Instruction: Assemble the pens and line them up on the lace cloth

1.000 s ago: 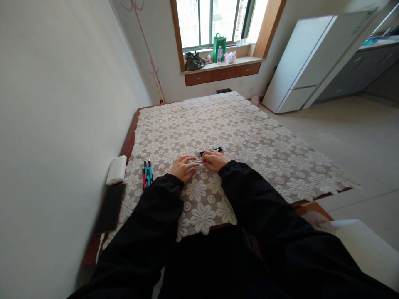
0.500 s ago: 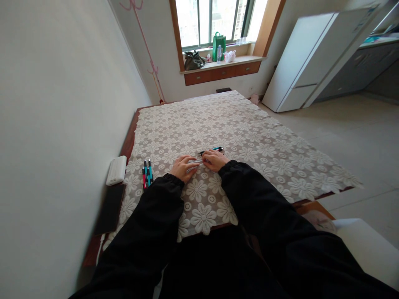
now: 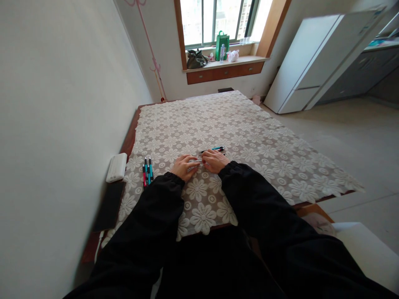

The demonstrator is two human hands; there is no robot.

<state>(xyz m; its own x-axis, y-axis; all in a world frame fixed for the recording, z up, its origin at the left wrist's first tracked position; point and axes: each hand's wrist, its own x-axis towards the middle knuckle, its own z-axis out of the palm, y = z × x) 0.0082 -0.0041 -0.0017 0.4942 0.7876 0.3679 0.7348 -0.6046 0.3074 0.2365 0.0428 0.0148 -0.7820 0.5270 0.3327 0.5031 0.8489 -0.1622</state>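
Two hands meet over one slim pale pen (image 3: pixel 199 162) lying on the lace-covered desk (image 3: pixel 249 137), and that pen is the thing being worked. Its long axis runs roughly from 9 o'clock to 3 o'clock across the view, bridging the gap between the fingertips. The left hand (image 3: pixel 183 167) has its fingers folded down onto the pen's 9 o'clock end, the right hand (image 3: pixel 214 160) covers the 3 o'clock end; each grip looks closed on the pen, though the piece is so small and so covered that exactly how the fingers pinch it cannot be made out. Neither hand is clearly the nearer one: the pen sits between them, touching both, so any pull or twist would run along that left-to-right axis.

Just beyond the right hand, at about 1 o'clock from it, lie a couple of dark and teal pens (image 3: pixel 213 149), also set crosswise and apart from the fingers. At 9 o'clock from the left hand, well clear of it, a small bunch of teal and red pens (image 3: pixel 147 170) lies pointing toward 12 o'clock. Farther out at 9 o'clock a white box-like object (image 3: pixel 116 167) sits at the desk's edge against the wall, with a flat black slab (image 3: pixel 109 206) just nearer the person.
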